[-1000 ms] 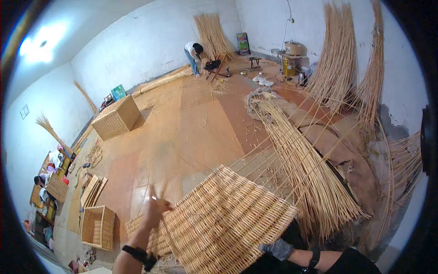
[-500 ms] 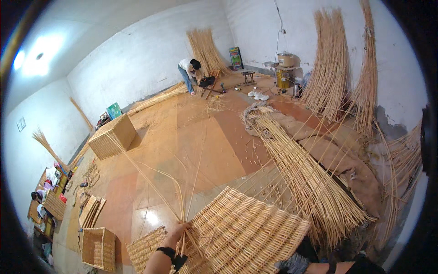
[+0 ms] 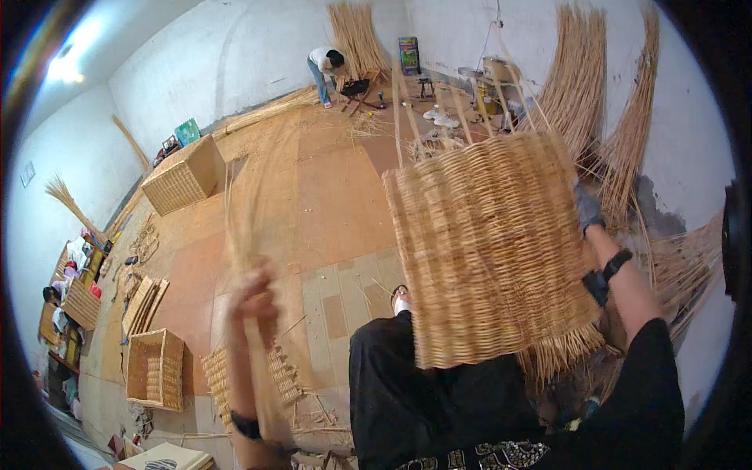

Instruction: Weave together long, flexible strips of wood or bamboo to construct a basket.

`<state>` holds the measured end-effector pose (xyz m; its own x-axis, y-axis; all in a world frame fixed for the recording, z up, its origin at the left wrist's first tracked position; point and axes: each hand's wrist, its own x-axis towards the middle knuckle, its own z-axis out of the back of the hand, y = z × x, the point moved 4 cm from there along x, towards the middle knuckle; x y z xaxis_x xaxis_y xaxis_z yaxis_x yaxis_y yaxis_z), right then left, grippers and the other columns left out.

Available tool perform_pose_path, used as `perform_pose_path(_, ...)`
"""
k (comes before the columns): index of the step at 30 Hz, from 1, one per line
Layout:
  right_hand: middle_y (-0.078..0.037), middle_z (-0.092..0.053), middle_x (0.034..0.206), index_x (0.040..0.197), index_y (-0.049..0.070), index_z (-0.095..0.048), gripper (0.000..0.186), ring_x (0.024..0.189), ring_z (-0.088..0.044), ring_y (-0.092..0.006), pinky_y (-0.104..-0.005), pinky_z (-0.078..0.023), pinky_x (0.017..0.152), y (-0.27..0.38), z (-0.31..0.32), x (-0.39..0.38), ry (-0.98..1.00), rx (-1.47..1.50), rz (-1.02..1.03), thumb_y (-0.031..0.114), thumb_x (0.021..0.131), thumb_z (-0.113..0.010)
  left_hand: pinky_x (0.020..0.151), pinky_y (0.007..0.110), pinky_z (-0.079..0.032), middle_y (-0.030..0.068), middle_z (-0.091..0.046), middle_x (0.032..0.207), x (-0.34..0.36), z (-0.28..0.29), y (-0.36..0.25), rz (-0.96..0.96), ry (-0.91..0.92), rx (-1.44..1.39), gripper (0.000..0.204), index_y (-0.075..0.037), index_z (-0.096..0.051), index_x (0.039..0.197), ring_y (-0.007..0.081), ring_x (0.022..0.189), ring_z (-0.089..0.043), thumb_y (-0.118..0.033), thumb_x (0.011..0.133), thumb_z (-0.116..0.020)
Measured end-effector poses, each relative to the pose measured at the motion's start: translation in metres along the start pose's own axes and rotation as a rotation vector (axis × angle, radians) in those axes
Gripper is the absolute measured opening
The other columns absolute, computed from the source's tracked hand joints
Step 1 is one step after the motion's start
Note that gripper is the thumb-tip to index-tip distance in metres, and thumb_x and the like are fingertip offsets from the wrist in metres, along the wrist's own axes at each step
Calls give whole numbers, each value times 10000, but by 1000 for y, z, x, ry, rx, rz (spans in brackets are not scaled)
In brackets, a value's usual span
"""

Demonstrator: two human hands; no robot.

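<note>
A large woven wicker panel (image 3: 489, 254) stands tilted up over my lap, with uncut rods sticking out past its top edge. My right hand (image 3: 588, 208), in a grey glove, closes on the panel's right edge; the panel hides part of its fingers. Out to the left, my bare left hand (image 3: 254, 304) is closed around several thin wicker rods (image 3: 244, 211), blurred by motion. Below that hand, a smaller woven piece (image 3: 283, 374) lies on the floor. Behind the panel, cut ends of a rod bundle (image 3: 560, 354) show.
An open wicker box (image 3: 182, 368) and stacked woven panels (image 3: 142, 307) are at left, a larger wicker box (image 3: 182, 177) farther back. Tall rod bundles (image 3: 576, 78) lean on the right wall. A person (image 3: 321, 69) bends over something at the back.
The panel has risen from low in front to a tilted-up position at right, my right hand now on its right edge. My left hand has moved left, away from the panel, with the rods.
</note>
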<state>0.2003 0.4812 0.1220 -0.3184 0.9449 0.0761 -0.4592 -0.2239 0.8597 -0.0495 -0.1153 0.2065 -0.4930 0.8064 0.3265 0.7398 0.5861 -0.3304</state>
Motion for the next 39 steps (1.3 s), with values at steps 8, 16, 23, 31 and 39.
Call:
perform_pose_path(8, -89, -612, 815, 1001, 23, -581, 463, 719, -537, -172, -336, -447, 682, 158, -66, -5, 301, -227, 707, 441, 831, -477, 376, 178, -323, 20, -411, 660, -53, -65, -34, 9, 380, -31, 386, 33, -308, 1226, 75, 468, -415, -239, 951, -299)
perform_pose_path(16, -143, -619, 927, 999, 112, -606, 380, 813, -596, -310, -380, -461, 686, 135, -257, -166, 862, -733, 1008, 408, 821, -446, 382, 181, -319, 5, -391, 641, -44, -62, -53, -428, 294, 328, 365, 2, -310, 1234, 61, 468, -382, -218, 944, -332)
perform_pose_path(23, -179, -590, 985, 1054, 65, -547, 537, 945, -560, -314, -406, -431, 807, 152, -308, -254, 939, -650, 1187, 513, 764, -489, 429, 221, -368, -34, -354, 614, 2, 42, 83, -466, -497, 849, 284, -110, -357, 1149, 63, 488, -360, -162, 891, -464)
perform_pose_path(31, -80, -636, 813, 931, 42, -598, 370, 677, -620, -180, -332, -505, 534, 55, -194, -304, 1707, 60, -258, 391, 810, -575, 672, 278, -477, 71, -503, 905, 59, 139, 195, 214, -583, 601, 256, -26, -404, 1105, 122, 681, -513, -96, 876, -492)
perform_pose_path(39, -26, -620, 733, 831, 61, -628, 192, 540, -523, -92, -230, -461, 528, -15, -150, -293, 941, 375, -330, 241, 830, -560, 784, 337, -484, 124, -570, 1005, 131, 172, 221, 414, -326, 710, 267, 20, -438, 1101, 222, 866, -587, -49, 849, -491)
